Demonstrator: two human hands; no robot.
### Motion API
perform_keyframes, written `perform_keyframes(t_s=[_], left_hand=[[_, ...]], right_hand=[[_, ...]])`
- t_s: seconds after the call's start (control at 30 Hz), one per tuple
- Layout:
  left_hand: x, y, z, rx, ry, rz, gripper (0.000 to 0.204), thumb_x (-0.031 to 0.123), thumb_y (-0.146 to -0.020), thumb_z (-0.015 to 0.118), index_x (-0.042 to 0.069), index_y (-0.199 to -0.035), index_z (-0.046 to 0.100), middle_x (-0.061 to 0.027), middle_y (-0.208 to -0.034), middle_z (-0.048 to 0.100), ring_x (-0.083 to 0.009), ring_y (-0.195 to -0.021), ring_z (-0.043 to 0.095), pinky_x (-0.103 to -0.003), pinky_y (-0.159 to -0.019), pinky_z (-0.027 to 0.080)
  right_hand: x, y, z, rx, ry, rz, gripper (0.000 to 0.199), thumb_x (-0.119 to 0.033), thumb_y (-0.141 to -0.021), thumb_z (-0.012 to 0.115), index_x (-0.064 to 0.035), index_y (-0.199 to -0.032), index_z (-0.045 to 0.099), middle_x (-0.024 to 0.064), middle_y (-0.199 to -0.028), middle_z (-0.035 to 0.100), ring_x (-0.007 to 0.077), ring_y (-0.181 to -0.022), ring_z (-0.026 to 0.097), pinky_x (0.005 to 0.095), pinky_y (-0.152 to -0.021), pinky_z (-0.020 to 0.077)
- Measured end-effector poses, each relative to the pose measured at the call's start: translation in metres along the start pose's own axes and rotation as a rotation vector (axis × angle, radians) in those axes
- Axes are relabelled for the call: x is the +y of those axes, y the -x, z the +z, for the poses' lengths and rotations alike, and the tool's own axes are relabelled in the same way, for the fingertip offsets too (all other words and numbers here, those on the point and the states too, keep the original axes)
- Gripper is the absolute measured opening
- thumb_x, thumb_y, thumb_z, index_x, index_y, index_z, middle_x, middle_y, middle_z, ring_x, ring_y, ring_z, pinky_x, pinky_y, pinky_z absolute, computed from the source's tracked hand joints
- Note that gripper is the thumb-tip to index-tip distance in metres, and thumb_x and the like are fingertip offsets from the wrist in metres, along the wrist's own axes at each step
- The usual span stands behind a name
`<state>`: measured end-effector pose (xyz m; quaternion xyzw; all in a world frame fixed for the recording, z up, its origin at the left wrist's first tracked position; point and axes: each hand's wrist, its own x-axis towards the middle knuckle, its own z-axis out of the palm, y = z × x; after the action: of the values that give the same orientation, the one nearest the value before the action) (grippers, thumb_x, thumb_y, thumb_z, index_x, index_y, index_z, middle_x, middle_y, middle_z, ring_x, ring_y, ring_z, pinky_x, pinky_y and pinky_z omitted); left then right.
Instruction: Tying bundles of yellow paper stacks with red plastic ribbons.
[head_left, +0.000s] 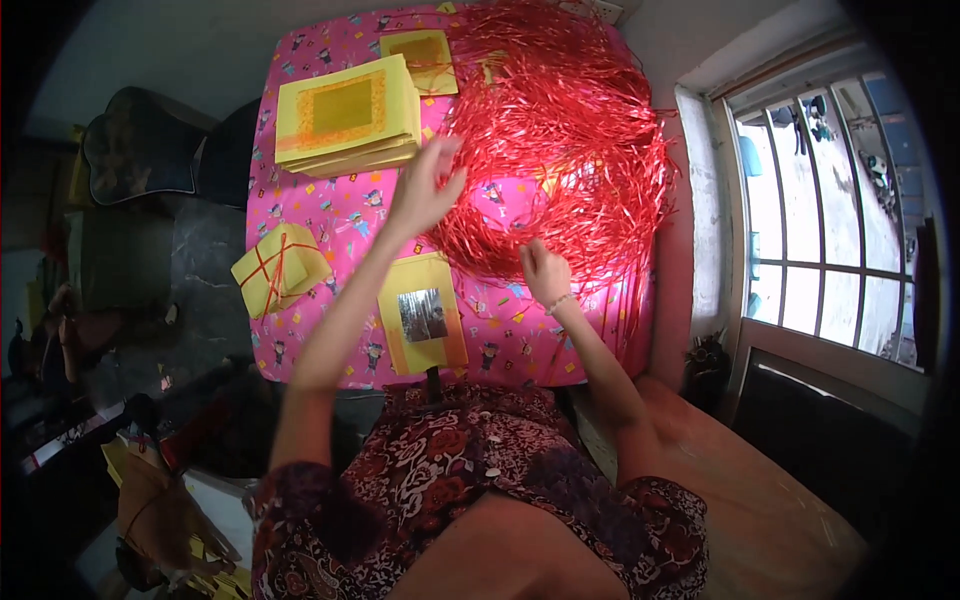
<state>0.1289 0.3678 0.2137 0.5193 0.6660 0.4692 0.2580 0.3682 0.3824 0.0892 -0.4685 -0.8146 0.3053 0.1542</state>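
A large tangled heap of shiny red plastic ribbon (560, 110) covers the far right of the table. At the heap's left edge is my left hand (428, 192), slightly blurred, its thumb and fingers apart. My right hand (546, 274) is closed at the heap's near edge; whatever its fingers pinch is hidden. Between my forearms lies a stack of yellow paper (443, 275) with a silver square (422, 314) on top. A thick yellow paper stack (348, 115) with an orange-and-gold panel stands beyond my left hand. Left of my forearm sits a yellow bundle (280, 268) tied crosswise with red ribbon.
A pink patterned cloth (350, 215) covers the table. Another yellow paper piece (420, 60) lies at the back. A dark chair (140, 145) stands left, a barred window (825, 200) right. More yellow paper and brown material (165, 510) are at lower left.
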Motion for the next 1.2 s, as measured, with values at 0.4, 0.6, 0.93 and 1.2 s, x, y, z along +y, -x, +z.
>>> perform_keyframes(t_s=[0.4, 0.6, 0.93, 1.2], left_hand=[[-0.147, 0.115, 0.034, 0.464, 0.964, -1.102, 0.042, 0.035, -0.088, 0.053, 0.005, -0.116, 0.042, -0.0115, -0.109, 0.046, -0.0221, -0.098, 0.045, -0.037, -0.09, 0.039], [-0.156, 0.079, 0.055, 0.471, 1.131, -1.289, 0.07, 0.059, -0.088, 0.038, 0.003, -0.13, 0.037, -0.0142, -0.131, 0.043, -0.0278, -0.121, 0.039, -0.043, -0.103, 0.03], [-0.16, 0.029, 0.058, 0.048, 0.971, -1.463, 0.079, 0.066, -0.088, 0.023, 0.007, -0.139, 0.026, -0.013, -0.143, 0.03, -0.0251, -0.13, 0.03, -0.043, -0.105, 0.026], [-0.129, 0.066, 0.074, 0.199, 1.137, -1.112, 0.084, 0.072, -0.083, 0.024, 0.005, -0.132, 0.038, -0.0117, -0.13, 0.042, -0.0272, -0.109, 0.045, -0.045, -0.096, 0.035]], right_hand=[[-0.024, -0.119, 0.036, -0.343, 0.04, 0.327, 0.101, -0.077, -0.071, 0.043, 0.0144, -0.114, 0.046, 0.0356, -0.108, 0.053, 0.0417, -0.103, 0.055, 0.0455, -0.088, 0.0437], [-0.07, -0.103, 0.077, -0.649, 0.018, 0.301, 0.113, -0.08, -0.056, 0.056, 0.0114, -0.12, 0.041, 0.0305, -0.12, 0.046, 0.0375, -0.114, 0.049, 0.0433, -0.094, 0.0406], [-0.004, -0.094, 0.118, -0.463, -0.292, -0.042, 0.09, -0.048, -0.053, 0.08, 0.0033, -0.12, 0.046, 0.0189, -0.102, 0.063, 0.0277, -0.092, 0.063, 0.0358, -0.081, 0.0492], [-0.02, -0.109, 0.064, -0.869, -0.868, 0.216, 0.029, -0.01, -0.078, 0.065, 0.0, -0.105, 0.061, 0.0097, -0.096, 0.066, 0.018, -0.091, 0.062, 0.0313, -0.082, 0.0479]])
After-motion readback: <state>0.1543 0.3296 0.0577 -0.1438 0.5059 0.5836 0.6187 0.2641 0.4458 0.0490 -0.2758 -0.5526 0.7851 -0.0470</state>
